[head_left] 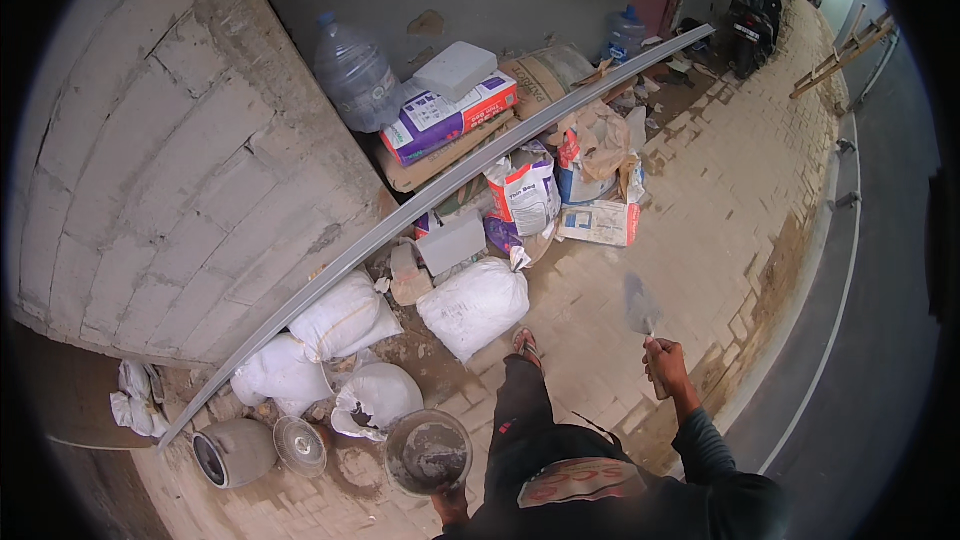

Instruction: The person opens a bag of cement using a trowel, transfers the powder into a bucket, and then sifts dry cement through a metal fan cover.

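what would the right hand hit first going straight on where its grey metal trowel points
Probably the flat, white-and-red package on the pale brick paving: the grey metal trowel in the right hand lines up with it in the picture. Depth is unclear, so the hand might pass above.

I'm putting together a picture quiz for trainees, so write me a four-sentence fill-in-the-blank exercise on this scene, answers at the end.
1. The trowel is held in the person's ____ hand.
2. The person's other hand holds a basin whose rim is ____ in outline.
3. A pale block lies on ____ of a purple, white and orange bag.
4. The large clear bottle has a ____ cap.

Missing words: right; round; top; blue.
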Tool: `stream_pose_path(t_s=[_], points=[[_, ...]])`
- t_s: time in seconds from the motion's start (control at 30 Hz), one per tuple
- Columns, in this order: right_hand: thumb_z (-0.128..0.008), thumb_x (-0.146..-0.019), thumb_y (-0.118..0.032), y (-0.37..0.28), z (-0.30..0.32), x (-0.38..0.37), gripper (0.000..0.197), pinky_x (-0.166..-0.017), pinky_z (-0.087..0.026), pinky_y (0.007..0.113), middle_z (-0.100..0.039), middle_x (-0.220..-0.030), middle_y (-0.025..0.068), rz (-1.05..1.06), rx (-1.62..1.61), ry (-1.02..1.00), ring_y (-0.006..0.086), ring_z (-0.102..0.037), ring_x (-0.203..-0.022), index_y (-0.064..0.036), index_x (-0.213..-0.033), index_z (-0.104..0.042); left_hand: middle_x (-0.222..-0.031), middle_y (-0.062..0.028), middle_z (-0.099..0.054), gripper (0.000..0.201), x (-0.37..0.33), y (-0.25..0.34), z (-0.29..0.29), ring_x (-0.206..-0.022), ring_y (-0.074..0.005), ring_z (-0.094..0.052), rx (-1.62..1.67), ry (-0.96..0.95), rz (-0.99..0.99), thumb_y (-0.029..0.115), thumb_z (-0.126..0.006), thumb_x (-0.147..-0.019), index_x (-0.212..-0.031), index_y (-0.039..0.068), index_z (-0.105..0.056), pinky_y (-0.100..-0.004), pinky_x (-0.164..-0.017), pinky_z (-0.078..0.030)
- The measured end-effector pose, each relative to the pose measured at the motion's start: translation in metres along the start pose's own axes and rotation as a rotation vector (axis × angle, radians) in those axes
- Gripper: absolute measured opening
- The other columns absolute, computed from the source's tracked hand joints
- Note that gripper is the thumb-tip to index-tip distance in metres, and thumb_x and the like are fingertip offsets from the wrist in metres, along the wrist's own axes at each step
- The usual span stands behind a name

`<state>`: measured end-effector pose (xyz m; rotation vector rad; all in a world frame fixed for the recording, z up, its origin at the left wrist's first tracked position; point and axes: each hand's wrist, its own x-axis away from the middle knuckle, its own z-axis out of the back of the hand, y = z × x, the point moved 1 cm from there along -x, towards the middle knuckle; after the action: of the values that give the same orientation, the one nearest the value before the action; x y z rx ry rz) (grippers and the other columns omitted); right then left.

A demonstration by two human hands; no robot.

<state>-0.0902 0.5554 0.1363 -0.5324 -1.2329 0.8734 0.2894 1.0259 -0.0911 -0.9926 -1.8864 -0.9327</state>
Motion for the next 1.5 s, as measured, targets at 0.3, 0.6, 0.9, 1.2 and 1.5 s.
stream_pose_path(t_s=[0.3,0.6,0.9,1.2,1.5], points=[[-0.059,-0.098,-0.035,-0.061,0.073,-0.114,0.036,-0.043,-0.046,0.029,-0.059,-0.069,0.0061,-0.123,-0.144,0.201,0.0133,-0.055,-0.049,0.0008,-0.094,-0.064,-0.133,-0.0155,-0.055,0.051,-0.099,-0.080,-0.276,-0.124,-0.0352,-0.054,-0.791,-0.458,-0.361,0.000,-0.059,-0.078,-0.129,0.004,-0.054,-0.0586,-0.104,-0.043],[-0.061,-0.098,-0.039,-0.145,0.187,-0.239,0.039,-0.044,-0.046,0.030,-0.058,-0.069,0.0056,-0.132,-0.235,0.411,0.0149,-0.054,-0.050,-0.0004,-0.097,-0.063,-0.129,-0.0168,-0.057,0.051,-0.128,-0.242,-0.592,-0.114,-0.0408,-0.061,-0.773,-0.410,-0.179,-0.007,-0.056,-0.081,-0.131,0.005,-0.052,-0.0614,-0.100,-0.050],[-0.061,-0.098,-0.042,-0.272,0.268,-0.460,0.042,-0.044,-0.044,0.028,-0.058,-0.069,0.0032,-0.057,-0.189,0.182,0.0120,-0.054,-0.050,0.0001,-0.098,-0.064,-0.132,-0.0168,-0.058,0.055,-0.135,-0.443,-0.774,-0.120,-0.0389,-0.058,-0.497,-0.281,-0.012,-0.008,-0.055,-0.082,-0.134,0.007,-0.050,-0.0643,-0.104,-0.044],[-0.062,-0.099,-0.040,-0.500,0.226,-0.664,0.038,-0.046,-0.046,0.027,-0.058,-0.070,0.0027,0.170,0.093,-0.243,0.0099,-0.055,-0.052,-0.0017,-0.096,-0.065,-0.134,-0.0156,-0.057,0.054,-0.094,-0.576,-0.846,-0.121,-0.0369,-0.058,-0.443,-0.235,0.039,-0.003,-0.057,-0.084,-0.137,0.004,-0.049,-0.0622,-0.103,-0.047],[-0.066,-0.096,-0.041,-0.600,0.053,-0.853,0.039,-0.045,-0.046,0.030,-0.060,-0.070,0.0050,0.253,0.201,-0.410,0.0135,-0.056,-0.051,-0.0032,-0.087,-0.061,-0.123,-0.0137,-0.060,0.047,-0.108,-0.624,-0.896,-0.112,-0.0338,-0.061,-0.473,-0.135,-0.087,0.001,-0.056,-0.086,-0.133,0.005,-0.051,-0.0593,-0.092,-0.055]])
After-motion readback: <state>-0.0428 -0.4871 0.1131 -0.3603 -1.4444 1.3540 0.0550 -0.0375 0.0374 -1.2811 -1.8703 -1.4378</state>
